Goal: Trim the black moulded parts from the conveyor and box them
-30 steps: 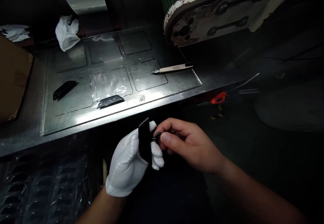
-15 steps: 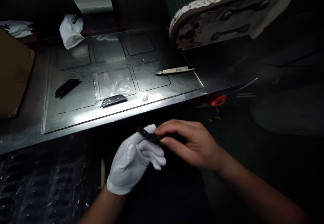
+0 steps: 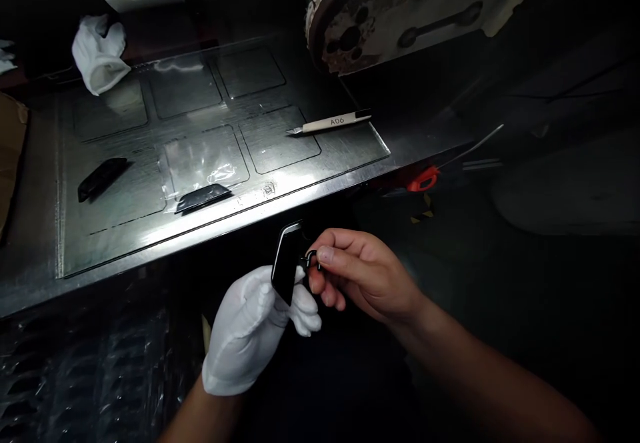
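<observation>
The left hand (image 3: pixel 245 333), in a white glove, and the bare right hand (image 3: pixel 370 273) meet in front of the near edge of the metal bench (image 3: pixel 430 143). Between them is a slim black part (image 3: pixel 287 264), held up on a tilt, its glossy face toward the left. The right hand's thumb and fingers (image 3: pixel 326 255) pinch a small black hook (image 3: pixel 311 256) at the right side of the part. The part's lower end is against the left glove; the left fingers are curled near it, but I cannot tell whether they grip it or only steady it.

On the bench lies a clear sheet (image 3: pixel 280 139) marked with 6 rounded outlines. On it rest 2 more black pieces: 1 at the far left (image 3: pixel 104 177), the other (image 3: pixel 204 197) close to the near edge, beside a crinkled plastic film (image 3: pixel 223 175). A pale-handled knife (image 3: pixel 330 123) labelled A06 lies at the right, its blade pointing left. At the far left is a loose white glove (image 3: pixel 100 56), and a cardboard box (image 3: pixel 10 149) sits at the left edge. Clear trays (image 3: pixel 85 369) are at the near left, below the bench.
</observation>
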